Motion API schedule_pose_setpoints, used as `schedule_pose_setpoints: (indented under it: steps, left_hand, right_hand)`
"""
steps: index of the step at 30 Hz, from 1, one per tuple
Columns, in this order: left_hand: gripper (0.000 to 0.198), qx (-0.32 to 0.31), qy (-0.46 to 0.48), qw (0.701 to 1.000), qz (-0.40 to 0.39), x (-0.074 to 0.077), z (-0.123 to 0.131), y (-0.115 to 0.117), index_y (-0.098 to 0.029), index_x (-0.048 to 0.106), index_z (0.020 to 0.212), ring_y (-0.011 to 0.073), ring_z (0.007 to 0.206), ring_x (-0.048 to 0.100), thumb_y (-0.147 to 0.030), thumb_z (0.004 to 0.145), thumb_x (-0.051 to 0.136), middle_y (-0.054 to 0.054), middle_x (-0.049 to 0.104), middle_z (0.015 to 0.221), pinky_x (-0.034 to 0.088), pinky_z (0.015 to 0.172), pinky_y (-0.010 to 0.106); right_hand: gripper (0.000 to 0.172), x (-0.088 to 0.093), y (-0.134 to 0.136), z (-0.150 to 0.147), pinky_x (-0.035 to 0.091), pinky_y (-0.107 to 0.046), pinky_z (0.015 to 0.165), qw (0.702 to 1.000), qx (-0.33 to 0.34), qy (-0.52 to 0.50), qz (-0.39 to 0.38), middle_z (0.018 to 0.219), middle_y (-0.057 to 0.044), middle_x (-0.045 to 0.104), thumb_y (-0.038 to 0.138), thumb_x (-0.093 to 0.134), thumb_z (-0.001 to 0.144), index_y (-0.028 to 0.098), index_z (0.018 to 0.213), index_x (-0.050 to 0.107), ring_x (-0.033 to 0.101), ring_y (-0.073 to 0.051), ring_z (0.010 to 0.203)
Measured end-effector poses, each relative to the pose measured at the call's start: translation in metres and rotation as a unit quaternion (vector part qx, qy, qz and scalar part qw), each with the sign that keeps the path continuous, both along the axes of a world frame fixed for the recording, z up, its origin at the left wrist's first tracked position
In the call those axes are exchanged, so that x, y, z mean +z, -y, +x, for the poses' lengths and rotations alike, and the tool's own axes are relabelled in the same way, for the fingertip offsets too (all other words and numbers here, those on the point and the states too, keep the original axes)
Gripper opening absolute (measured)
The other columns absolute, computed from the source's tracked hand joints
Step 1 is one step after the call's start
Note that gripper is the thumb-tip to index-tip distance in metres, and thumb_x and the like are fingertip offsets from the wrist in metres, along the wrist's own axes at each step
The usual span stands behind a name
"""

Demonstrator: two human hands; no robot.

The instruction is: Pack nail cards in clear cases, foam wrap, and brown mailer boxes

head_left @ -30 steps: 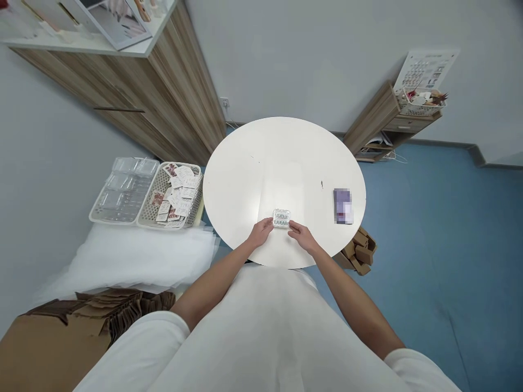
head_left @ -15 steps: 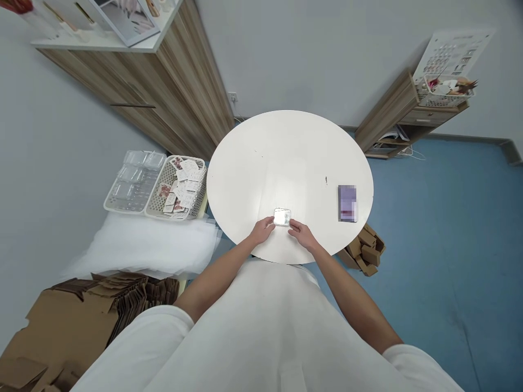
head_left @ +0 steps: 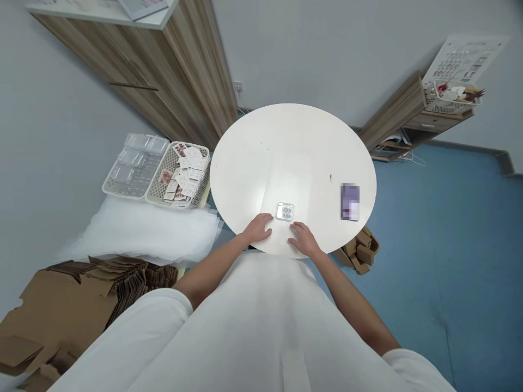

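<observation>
A small clear plastic case (head_left: 285,211) lies on the round white table (head_left: 294,158), near its front edge. My left hand (head_left: 258,227) rests flat on the table just left of and below the case, fingers stretched out, holding nothing. My right hand (head_left: 303,239) lies flat on the table to the lower right of the case, fingers spread and empty. Neither hand touches the case.
A purple card (head_left: 350,202) lies at the table's right edge. Left of the table stand two white baskets (head_left: 157,170), one with clear cases, one with small cards. Flattened cardboard boxes (head_left: 77,288) lie at lower left, cardboard pieces (head_left: 359,249) under the table's right side.
Both hands have let go of the clear case and drawn back toward me. They now lie flat on the table, with the case left lying on it.
</observation>
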State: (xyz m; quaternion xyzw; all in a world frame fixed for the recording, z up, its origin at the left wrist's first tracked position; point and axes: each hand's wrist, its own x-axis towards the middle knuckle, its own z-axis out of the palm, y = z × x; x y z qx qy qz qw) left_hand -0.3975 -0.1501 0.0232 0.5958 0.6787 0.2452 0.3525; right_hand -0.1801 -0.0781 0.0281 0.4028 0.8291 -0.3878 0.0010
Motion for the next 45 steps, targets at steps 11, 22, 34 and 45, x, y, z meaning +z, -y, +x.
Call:
schedule_pose_setpoints:
  steps: [11, 22, 34, 45]
  left_hand:
    - [0.053, -0.049, -0.009, 0.999, 0.009, -0.007, -0.005, 0.019, -0.024, 0.059, 0.103, 0.0330, 0.118, 0.036, -0.035, 0.053, 0.073, 0.010, 0.046, 0.124, 0.022, 0.100, 0.045]
    - [0.043, -0.038, -0.056, 0.996, 0.062, -0.013, -0.009, 0.017, -0.023, 0.058, 0.104, 0.0278, 0.109, 0.045, -0.010, 0.064, 0.052, 0.009, 0.054, 0.114, 0.019, 0.099, 0.044]
    - [0.027, -0.028, -0.106, 0.993, 0.049, -0.022, -0.015, 0.010, -0.021, 0.060, 0.093, 0.0185, 0.091, 0.057, -0.012, 0.077, 0.039, 0.003, 0.065, 0.096, 0.040, 0.081, 0.034]
    - [0.026, 0.010, -0.091, 0.996, 0.002, -0.011, -0.010, 0.018, -0.020, 0.058, 0.092, 0.0175, 0.075, 0.058, -0.028, 0.085, 0.034, 0.003, 0.064, 0.079, 0.039, 0.080, 0.033]
  right_hand:
    - [0.018, -0.009, 0.006, 0.002, 0.033, -0.044, 0.091, 0.988, 0.093, 0.064, 0.107, 0.124, -0.009, 0.047, 0.029, 0.048, 0.081, 0.023, 0.094, 0.058, 0.037, -0.028, 0.116]
    - [0.027, 0.009, -0.015, 0.000, 0.043, -0.034, 0.078, 0.999, -0.007, 0.002, -0.035, 0.100, -0.006, 0.058, 0.037, 0.036, 0.084, 0.021, 0.095, 0.054, 0.054, -0.020, 0.092]
    - [0.073, -0.010, -0.010, 0.043, 0.029, -0.043, 0.101, 0.995, 0.080, -0.002, 0.065, 0.138, -0.011, 0.032, 0.050, 0.061, 0.066, 0.019, 0.128, 0.037, 0.030, -0.028, 0.126]
    - [0.038, 0.003, -0.005, 0.030, 0.040, -0.029, 0.060, 0.996, -0.081, 0.021, -0.010, 0.067, -0.002, 0.057, 0.048, 0.030, 0.084, 0.021, 0.069, 0.051, 0.052, -0.017, 0.064]
